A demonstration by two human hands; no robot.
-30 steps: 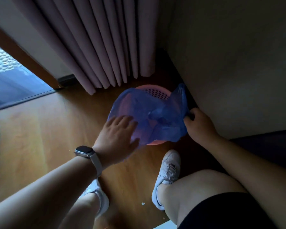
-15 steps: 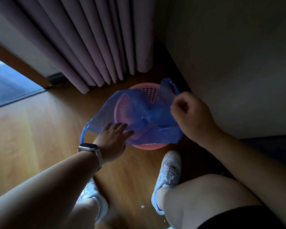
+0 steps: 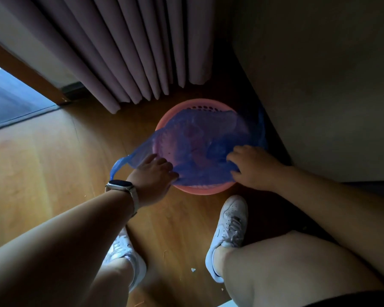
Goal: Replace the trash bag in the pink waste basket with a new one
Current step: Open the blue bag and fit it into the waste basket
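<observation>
one thin blue trash bag (image 3: 197,138) lies spread inside the one pink waste basket (image 3: 201,191) on the floor (image 3: 53,162); it looks light, limp and slippery, best taken by its edge or handle loop (image 3: 116,168). left hand (image 3: 152,173) presses flat on its left edge, right hand (image 3: 251,167) seems to pinch the near edge
</observation>
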